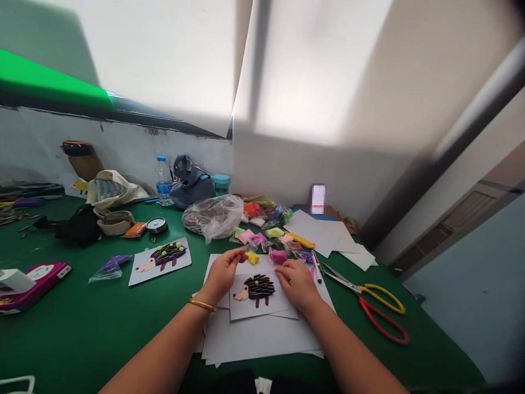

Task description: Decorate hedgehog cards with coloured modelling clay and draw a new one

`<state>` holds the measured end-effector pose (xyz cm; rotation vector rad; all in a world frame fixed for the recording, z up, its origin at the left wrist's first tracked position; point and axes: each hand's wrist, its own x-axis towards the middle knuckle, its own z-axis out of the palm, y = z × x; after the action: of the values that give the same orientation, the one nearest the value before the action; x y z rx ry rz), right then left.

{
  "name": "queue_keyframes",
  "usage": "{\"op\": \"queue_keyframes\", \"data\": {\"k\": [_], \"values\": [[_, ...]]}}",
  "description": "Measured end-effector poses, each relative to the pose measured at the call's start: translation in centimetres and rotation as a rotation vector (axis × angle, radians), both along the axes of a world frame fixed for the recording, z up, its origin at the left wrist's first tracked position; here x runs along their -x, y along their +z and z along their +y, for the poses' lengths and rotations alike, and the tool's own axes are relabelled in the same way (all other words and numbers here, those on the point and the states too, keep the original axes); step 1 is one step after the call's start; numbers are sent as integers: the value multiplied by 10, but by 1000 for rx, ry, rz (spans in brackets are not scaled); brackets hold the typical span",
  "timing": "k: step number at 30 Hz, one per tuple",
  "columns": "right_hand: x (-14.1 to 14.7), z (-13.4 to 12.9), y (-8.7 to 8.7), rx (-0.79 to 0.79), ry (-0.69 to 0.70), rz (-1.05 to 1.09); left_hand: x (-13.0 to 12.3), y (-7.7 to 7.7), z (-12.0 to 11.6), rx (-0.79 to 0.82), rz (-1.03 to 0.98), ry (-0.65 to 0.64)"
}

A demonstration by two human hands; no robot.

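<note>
A white card with a dark spiny hedgehog (261, 288) lies on stacked white paper (262, 342); the hedgehog has a pinkish face, brown legs and small green dots on its back. Above the card's upper left, my left hand (223, 273) has its thumb and fingertips pinched together beside a yellow clay piece (252, 257); whatever sits between the fingertips is too small to name. My right hand (298, 282) rests at the card's upper right, fingers curled, with their grip on anything hidden. Bagged pink clay (278, 256) is just beyond it.
Red-and-yellow-handled scissors (361, 289) lie open at the right. A second hedgehog card (162, 261) and bagged purple clay (111, 267) are at the left. Behind stand a plastic bag (215, 216), a bottle (163, 183), a blue bag (192, 186) and a phone (318, 198).
</note>
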<state>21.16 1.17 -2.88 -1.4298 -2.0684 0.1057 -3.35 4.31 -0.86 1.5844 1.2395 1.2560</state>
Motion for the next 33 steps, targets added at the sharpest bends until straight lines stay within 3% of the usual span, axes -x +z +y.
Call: {"op": "queue_keyframes", "data": {"k": [7, 14, 20, 24, 33], "values": [[2, -1, 0, -41, -14, 32, 0, 3, -3, 66, -34, 6], [3, -2, 2, -60, -3, 47, 0, 5, -5, -217, 155, 12], [3, -1, 2, -70, -16, 56, -1, 6, -7, -120, 185, 5], [3, -1, 1, -71, -17, 65, -2, 8, -10, -120, 179, 71], [1, 0, 0, -122, -5, 79, -4, 7, -11, -88, 125, 44]]}}
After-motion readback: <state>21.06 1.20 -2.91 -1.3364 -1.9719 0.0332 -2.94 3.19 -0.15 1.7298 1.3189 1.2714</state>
